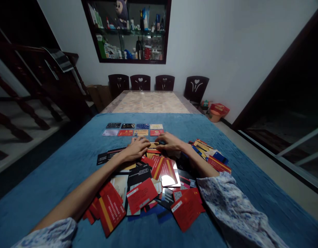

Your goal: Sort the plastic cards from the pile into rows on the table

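A loose heap of cards, including a red one (142, 195) and a black one (139, 177), spreads in front of me on the blue cloth. My left hand (136, 148) lies on the far side of the heap, palm down, its fingers stretched toward the middle. Between my hands is a gold card (153, 147) with a dark stripe. My right hand (170, 143) bends over that card's right end, fingers curled on it; something dark shows under the fingers. Beyond my hands, several cards lie in two neat rows, among them a blue card (142, 126) and a lilac card (114, 132).
The blue cloth (58, 175) covers the near part of the table; its stone-patterned top (153, 101) shows farther off. Scattered cards, one red (219, 164), lie by my right forearm. Several dark chairs (140, 82) stand at the far end, below a wall cabinet (132, 61).
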Available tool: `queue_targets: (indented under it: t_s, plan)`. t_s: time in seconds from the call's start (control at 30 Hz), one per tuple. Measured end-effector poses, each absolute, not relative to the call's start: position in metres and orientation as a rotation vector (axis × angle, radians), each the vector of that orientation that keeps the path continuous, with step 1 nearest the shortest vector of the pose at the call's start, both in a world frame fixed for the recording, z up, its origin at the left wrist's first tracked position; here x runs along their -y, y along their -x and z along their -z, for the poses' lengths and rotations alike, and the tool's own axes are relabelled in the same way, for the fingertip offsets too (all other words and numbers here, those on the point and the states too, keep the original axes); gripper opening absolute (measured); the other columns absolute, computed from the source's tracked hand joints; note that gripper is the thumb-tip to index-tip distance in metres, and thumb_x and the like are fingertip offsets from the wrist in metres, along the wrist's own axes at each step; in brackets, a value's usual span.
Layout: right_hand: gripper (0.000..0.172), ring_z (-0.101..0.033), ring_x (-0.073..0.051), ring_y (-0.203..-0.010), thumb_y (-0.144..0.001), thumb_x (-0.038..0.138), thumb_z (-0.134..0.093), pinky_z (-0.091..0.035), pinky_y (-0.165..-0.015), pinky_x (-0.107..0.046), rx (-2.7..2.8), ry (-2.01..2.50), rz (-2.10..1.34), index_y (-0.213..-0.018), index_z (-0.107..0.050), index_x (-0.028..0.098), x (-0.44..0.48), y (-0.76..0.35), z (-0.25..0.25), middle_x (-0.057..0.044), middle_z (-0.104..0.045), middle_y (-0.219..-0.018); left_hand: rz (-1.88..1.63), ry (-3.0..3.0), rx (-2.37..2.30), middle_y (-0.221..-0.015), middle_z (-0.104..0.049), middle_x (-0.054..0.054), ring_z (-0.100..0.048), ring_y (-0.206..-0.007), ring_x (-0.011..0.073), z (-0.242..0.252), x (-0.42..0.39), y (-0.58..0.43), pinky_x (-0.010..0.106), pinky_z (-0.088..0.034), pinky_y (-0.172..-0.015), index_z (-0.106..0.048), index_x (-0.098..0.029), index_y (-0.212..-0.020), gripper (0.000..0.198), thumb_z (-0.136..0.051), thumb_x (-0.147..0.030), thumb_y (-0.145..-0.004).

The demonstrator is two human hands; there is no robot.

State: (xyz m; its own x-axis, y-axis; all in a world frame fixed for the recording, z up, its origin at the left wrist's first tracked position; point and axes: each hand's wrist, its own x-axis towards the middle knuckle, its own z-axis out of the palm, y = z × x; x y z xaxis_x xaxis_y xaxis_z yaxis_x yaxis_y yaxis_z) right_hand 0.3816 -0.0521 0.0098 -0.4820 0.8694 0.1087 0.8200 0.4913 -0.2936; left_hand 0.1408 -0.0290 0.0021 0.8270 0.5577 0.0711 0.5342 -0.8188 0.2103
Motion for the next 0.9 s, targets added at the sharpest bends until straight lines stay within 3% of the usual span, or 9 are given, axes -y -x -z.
queue_targets:
  t_s: [0.23,0.43,0.7,0.9]
  plan:
    - [0.027,-0.060,-0.024,-0.102,-0.085,0.043,-0.067,-0.043,-0.085,-0.030,2.528,1.422,-0.352,-0.101,-0.076,0.023,0.049,-0.380,-0.001,-0.007,-0.070,-0.107,-0.241,-2.779,-0.894,-0.133,-0.062,0.010,-0.038,-0.131,0.0312,0.003,0.019,-0.136,0.051,-0.030,-0.105,-0.069,-0.021,-0.111,0.028,-0.048,-0.029,-0.094]
    - [0.026,-0.059,-0.023,-0.097,-0.084,0.044,-0.068,-0.041,-0.084,-0.031,2.565,1.314,-0.345,-0.095,-0.074,0.021,0.047,-0.384,0.002,-0.007,-0.068,-0.103,-0.276,-2.758,-0.860,-0.118,-0.066,0.009,-0.044,-0.124,0.0306,-0.003,0.022,-0.134,0.048,-0.032,-0.101,-0.067,-0.018,-0.094,0.018,-0.052,-0.027,-0.091]
    - [0.020,-0.057,-0.022,-0.096,-0.085,0.028,-0.063,-0.040,-0.091,-0.035,2.556,1.240,-0.292,-0.100,-0.074,0.021,0.046,-0.383,0.007,-0.006,-0.069,-0.100,-0.324,-2.849,-0.747,-0.117,-0.067,0.011,-0.046,-0.121,0.0277,-0.005,0.024,-0.132,0.045,-0.031,-0.099,-0.065,-0.018,-0.099,0.020,-0.047,-0.026,-0.096]
    - [0.028,-0.053,-0.025,-0.100,-0.084,0.043,-0.069,-0.041,-0.090,-0.039,2.559,1.243,-0.264,-0.101,-0.075,0.021,0.051,-0.383,0.004,-0.009,-0.067,-0.105,-0.280,-2.866,-0.726,-0.123,-0.067,0.009,-0.045,-0.128,0.0296,-0.006,0.027,-0.132,0.048,-0.029,-0.106,-0.068,-0.018,-0.095,0.017,-0.053,-0.028,-0.095]
